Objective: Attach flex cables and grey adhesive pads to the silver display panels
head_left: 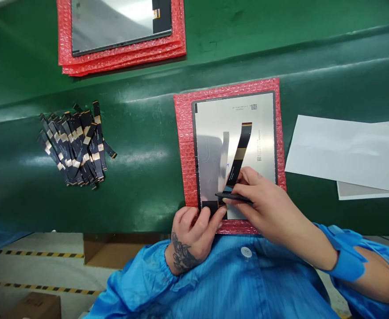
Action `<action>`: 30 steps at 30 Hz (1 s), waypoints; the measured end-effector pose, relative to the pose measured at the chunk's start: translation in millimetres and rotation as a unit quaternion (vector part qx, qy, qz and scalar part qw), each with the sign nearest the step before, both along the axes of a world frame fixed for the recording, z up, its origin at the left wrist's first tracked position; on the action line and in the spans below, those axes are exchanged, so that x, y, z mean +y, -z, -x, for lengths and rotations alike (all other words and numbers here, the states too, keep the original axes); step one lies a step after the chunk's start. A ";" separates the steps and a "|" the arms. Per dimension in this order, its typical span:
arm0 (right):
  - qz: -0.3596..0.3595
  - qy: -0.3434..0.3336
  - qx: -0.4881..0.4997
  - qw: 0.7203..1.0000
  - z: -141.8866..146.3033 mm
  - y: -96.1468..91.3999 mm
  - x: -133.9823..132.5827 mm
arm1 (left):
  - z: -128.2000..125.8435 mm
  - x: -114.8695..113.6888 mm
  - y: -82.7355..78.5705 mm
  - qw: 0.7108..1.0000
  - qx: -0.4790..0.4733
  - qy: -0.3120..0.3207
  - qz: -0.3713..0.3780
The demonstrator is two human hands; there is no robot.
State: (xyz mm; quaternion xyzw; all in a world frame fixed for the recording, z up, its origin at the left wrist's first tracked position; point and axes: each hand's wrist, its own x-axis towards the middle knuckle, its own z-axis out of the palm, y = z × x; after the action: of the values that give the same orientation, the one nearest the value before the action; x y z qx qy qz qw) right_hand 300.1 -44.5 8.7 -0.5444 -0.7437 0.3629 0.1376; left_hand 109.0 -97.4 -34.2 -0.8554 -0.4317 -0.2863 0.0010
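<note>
A display panel [210, 173] lies metal back up on a red bubble-wrap sheet [185, 150]. A black flex cable [240, 153] with a gold-coloured patch slants across it, its far end raised above a reflection. My right hand [263, 201] is closed on slim black tweezers [234, 196], their tip pointing left over the cable's near end. The fingers also touch the cable. My left hand [196, 228] is closed on the panel's near-left edge, fingers curled and one fingertip by the cable's lower end. The connection there is partly hidden by fingers.
Loose flex cables [78, 148] lie heaped on the green mat [141, 155] at left. Another display panel [114, 26] rests on stacked red bubble wrap [128, 60] at the back. White sheets [343, 150] lie at right. A cardboard box [114, 250] stands below the table edge.
</note>
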 end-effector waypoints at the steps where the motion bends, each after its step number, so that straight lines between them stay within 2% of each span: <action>1: -0.006 0.000 -0.003 1.000 1.5 0.2 0.2 | -1.1 -0.4 -0.8 1.000 0.004 -0.004 0.006; 3: -0.022 0.002 -0.017 1.000 3.9 0.6 0.4 | -3.5 -1.1 -3.1 1.000 0.014 -0.012 0.020; 5: -0.060 0.037 -0.052 0.996 2.0 0.6 -1.1 | -4.6 -1.4 -5.8 0.999 0.018 -0.021 0.032; 7: -0.109 0.112 -0.089 0.984 -8.0 -0.8 -6.8 | -2.4 -1.5 -8.3 0.998 0.001 -0.032 0.053; 9: -0.119 0.195 -0.092 0.969 -26.6 -4.1 -18.7 | 3.6 -1.9 -9.9 0.994 -0.043 -0.041 0.092; 11: -0.046 0.256 -0.069 0.963 -49.1 -8.4 -36.4 | 11.5 -3.7 -10.0 0.988 -0.080 -0.050 0.124; 12: 0.018 0.290 -0.061 0.955 -59.3 -10.5 -46.1 | 15.1 -5.2 -9.5 0.986 -0.088 -0.060 0.129; 14: 0.132 0.364 -0.025 0.922 -73.2 -13.7 -63.1 | 19.9 -8.6 -7.3 0.987 -0.078 -0.078 0.118; 16: 0.217 0.410 0.062 0.884 -75.8 -16.2 -71.8 | 21.1 -11.4 -4.3 0.991 -0.052 -0.081 0.098; 19: 0.285 0.427 0.196 0.836 -64.5 -21.3 -64.6 | 19.4 -12.5 0.8 0.994 -0.025 -0.075 0.070; 22: 0.322 0.421 0.250 0.811 -53.3 -27.7 -45.2 | 16.8 -11.8 6.8 0.995 -0.026 -0.083 0.047; 27: 0.392 0.383 0.249 0.799 -52.7 -29.9 -19.3 | 15.9 -14.6 11.7 0.993 -0.054 -0.093 0.039; 30: 0.398 0.350 0.228 0.817 -54.5 -31.2 -3.7 | 27.3 -8.5 0.2 0.991 -0.082 -0.057 0.085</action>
State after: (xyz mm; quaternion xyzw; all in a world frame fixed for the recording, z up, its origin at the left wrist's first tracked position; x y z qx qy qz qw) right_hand 354.6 -48.2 39.9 -0.6766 -0.2415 0.6684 0.1928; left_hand 81.7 -105.9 -34.5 -0.8000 -0.5011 -0.3171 -0.0912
